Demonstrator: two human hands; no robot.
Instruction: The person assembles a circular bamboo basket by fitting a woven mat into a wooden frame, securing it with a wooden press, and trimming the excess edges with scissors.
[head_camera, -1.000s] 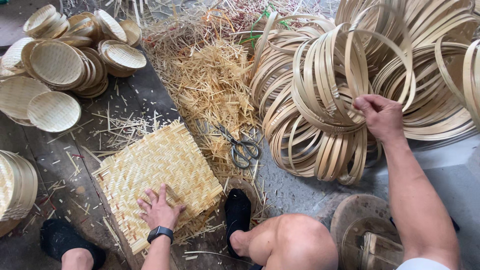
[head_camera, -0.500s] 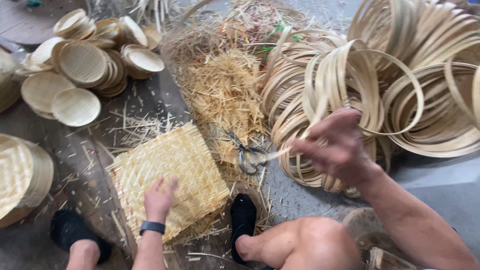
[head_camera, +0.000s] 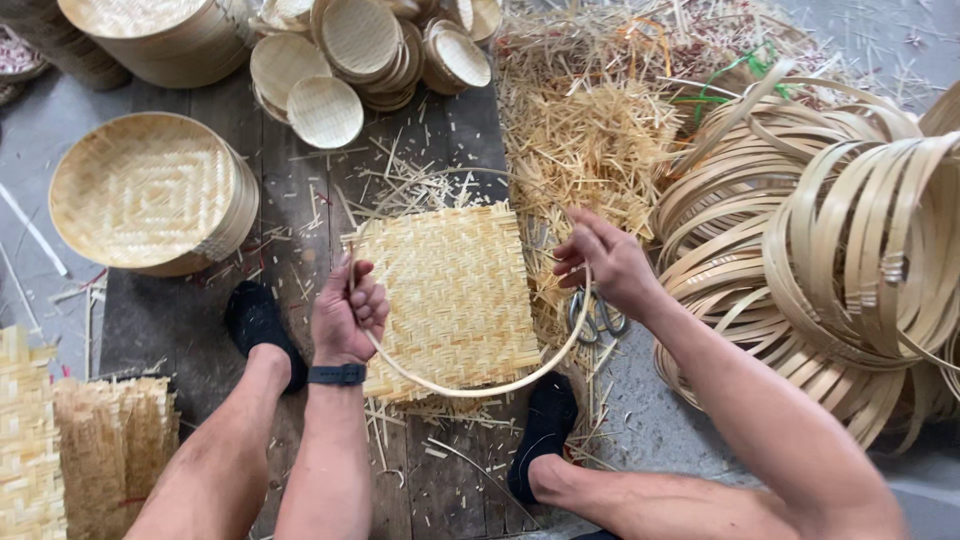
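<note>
Both forearms reach down and in from the near edge toward the square woven mat (head_camera: 455, 295) lying flat on the dark wooden boards (head_camera: 300, 200). The left hand (head_camera: 345, 310) is curled into a fist at the mat's left edge, fingers clamped round a thin bamboo hoop (head_camera: 470, 388). The right hand (head_camera: 605, 262) is at the mat's right edge, thumb and fingers pinched on the far side of that same hoop, wrist bent inward. The hoop hangs over the mat, its near arc curving just past the mat's near edge, its far arc fainter beyond the mat's far edge.

A second ago the left hand lay flat and spread on the mat, and the right was off to the right of the mat, gripping a ring in the big heap of bamboo hoops (head_camera: 830, 240). Now both have closed on one hoop over the mat.

Scissors (head_camera: 597, 315) lie just right of the mat, partly under the right wrist. A round woven tray (head_camera: 145, 190) sits well left of the mat.
</note>
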